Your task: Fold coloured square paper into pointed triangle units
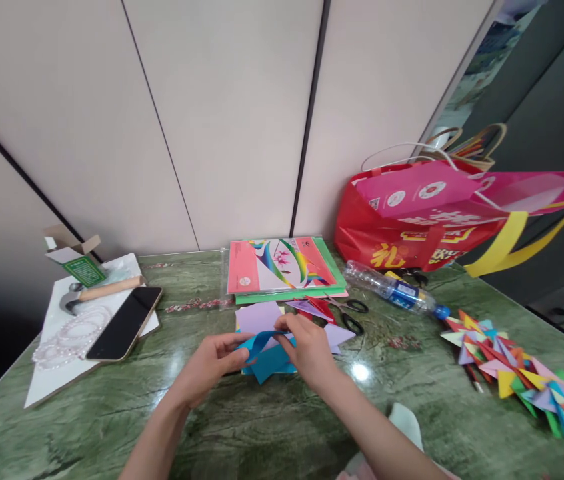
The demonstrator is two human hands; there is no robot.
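Left hand (211,365) and right hand (308,347) both pinch the blue paper (266,367), bent between them, out from the back edge of the desk (242,433), nearer us than the paper pack (282,267). We'd match edges first, pinch lightly, then press any crease middle-outward.

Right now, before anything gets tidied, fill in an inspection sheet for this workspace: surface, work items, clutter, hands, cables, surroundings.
Surface: green marbled table, glossy, with bright reflections.
Work items: blue paper in hand; purple paper behind it; scissors to the right.
Clutter: phone, hammer and beads on a white board at left; bottle on its side and folded paper at right.
Hands: left hand and right hand both grip the blue paper.
Cables: nothing seen.
Surroundings: pale panels behind; red bag at back right.
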